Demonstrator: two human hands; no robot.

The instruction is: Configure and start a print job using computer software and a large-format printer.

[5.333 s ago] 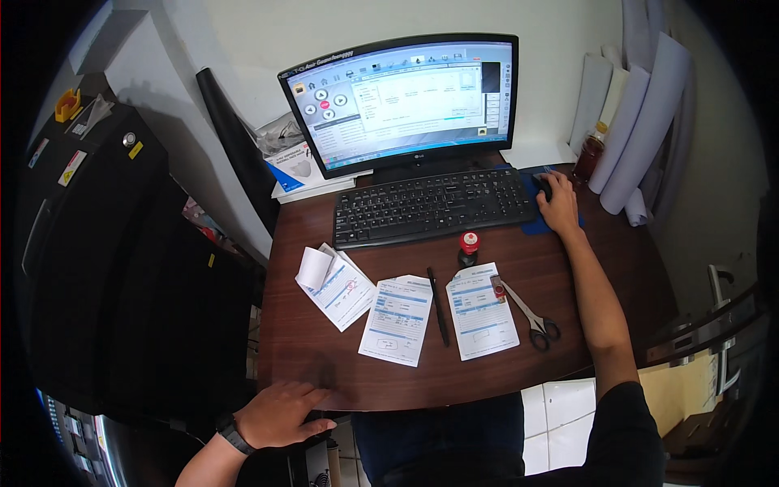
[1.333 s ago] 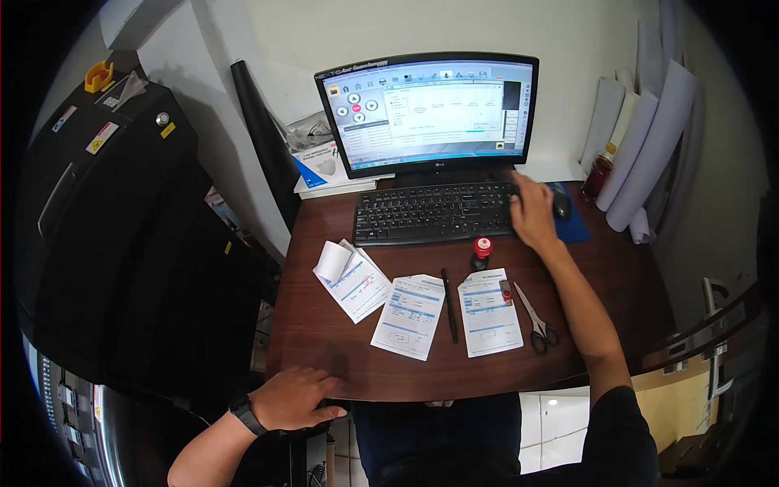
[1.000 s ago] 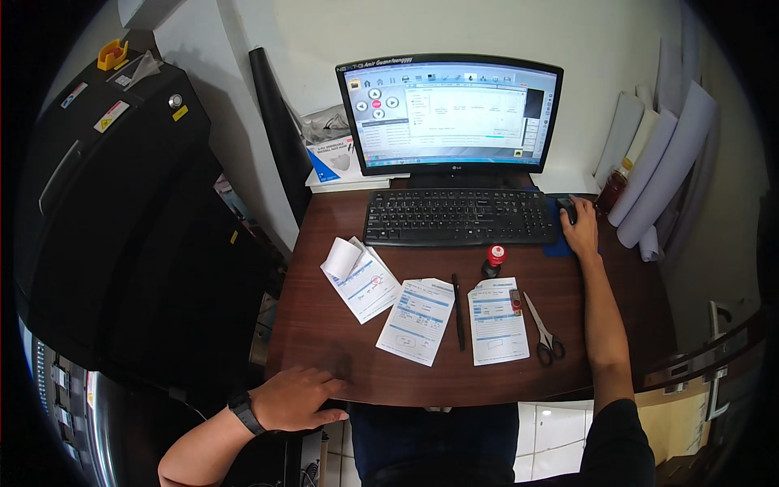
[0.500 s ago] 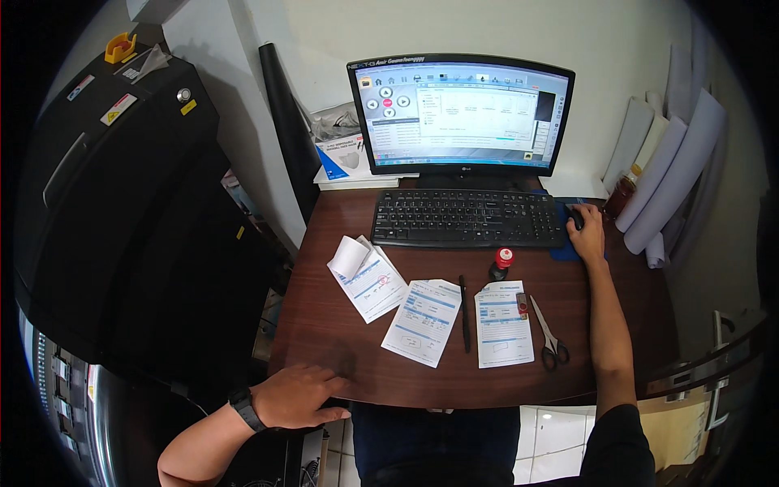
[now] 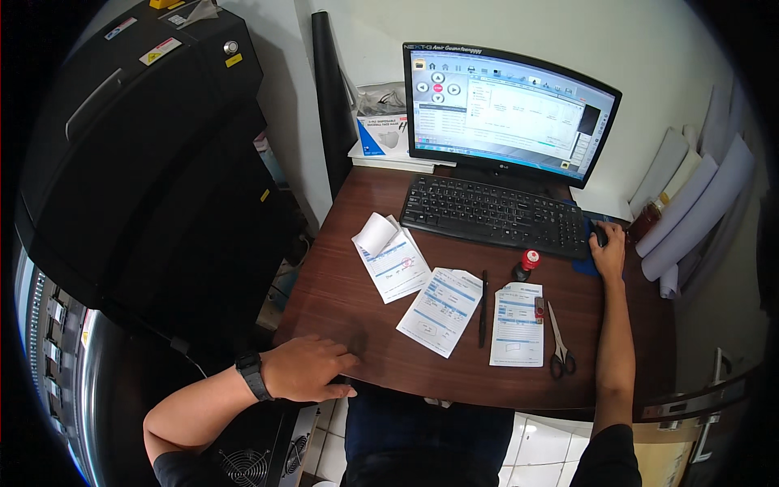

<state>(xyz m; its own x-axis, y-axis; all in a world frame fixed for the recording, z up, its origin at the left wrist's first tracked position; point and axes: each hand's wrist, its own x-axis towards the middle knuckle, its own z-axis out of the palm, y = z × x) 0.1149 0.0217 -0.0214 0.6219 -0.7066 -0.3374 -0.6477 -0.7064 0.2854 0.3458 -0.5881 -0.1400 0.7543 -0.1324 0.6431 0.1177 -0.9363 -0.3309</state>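
Observation:
My right hand (image 5: 610, 256) is curved over a black computer mouse (image 5: 599, 234) on a blue mouse pad (image 5: 583, 266), right of the black keyboard (image 5: 495, 216). At the desk's front left edge lies my left hand (image 5: 304, 369), palm down, fingers apart and nothing in it. The monitor (image 5: 507, 114) behind the keyboard is lit and shows a program with arrow buttons and a file window. A pad of forms (image 5: 393, 264) with its top sheet curled lies left of two more printed slips, the middle slip (image 5: 442, 312) and the right slip (image 5: 516, 337).
A black pen (image 5: 484, 312) lies between the slips, scissors (image 5: 560, 349) beside the right one. A small red-and-black device (image 5: 539, 308) rests on it; a red-topped stamp (image 5: 529, 261) stands behind. Paper rolls (image 5: 690, 203) lean at right; a large black machine (image 5: 162, 203) stands left.
My view has tilted and turned, so the desk and monitor appear slanted and shifted right. Both hands keep their places, the right still on the mouse.

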